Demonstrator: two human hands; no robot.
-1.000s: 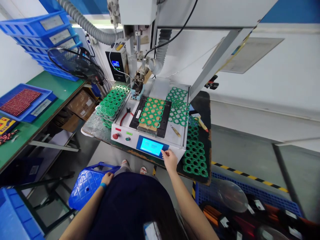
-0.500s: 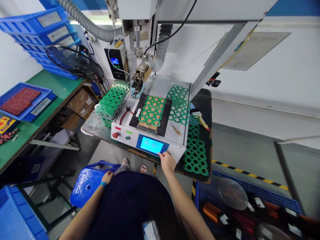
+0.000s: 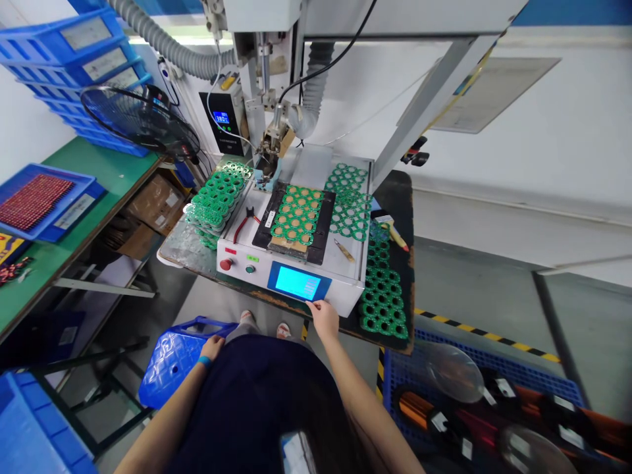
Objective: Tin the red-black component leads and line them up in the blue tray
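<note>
Right hand [image 3: 324, 319] is sitting at the bottom edge of the lit screen [image 3: 293, 282], toward its right end. Thumb and index are lying close together; can't tell if the tips are meeting or if they're pressing the screen. Left hand [image 3: 212, 346] is lying low by the lap, next to the blue stool [image 3: 174, 362]; can't tell if it's gripping anything.

Left of the right hand, same front panel: green button [image 3: 250, 269] is sitting nearer, red knob [image 3: 226, 264] farther. Beyond the screen from that hand, a perforated green board [image 3: 297, 214] is lying on a black fixture plate [image 3: 323, 227]. A brass-coloured tool [image 3: 344, 250] is lying beyond and slightly right, with loose green boards [image 3: 348, 204] overlapping past it. Red-handled cutters [image 3: 240, 229] are lying beyond and left, between fixture plate and board stack [image 3: 217, 197]. Right of the hand, more boards [image 3: 382, 303] are lying on the dark tabletop, a brush [image 3: 397, 237] beyond them. Farthest out, tool head [image 3: 269, 155] is hanging past the fixture; controller [image 3: 221, 118] is showing 380.
</note>
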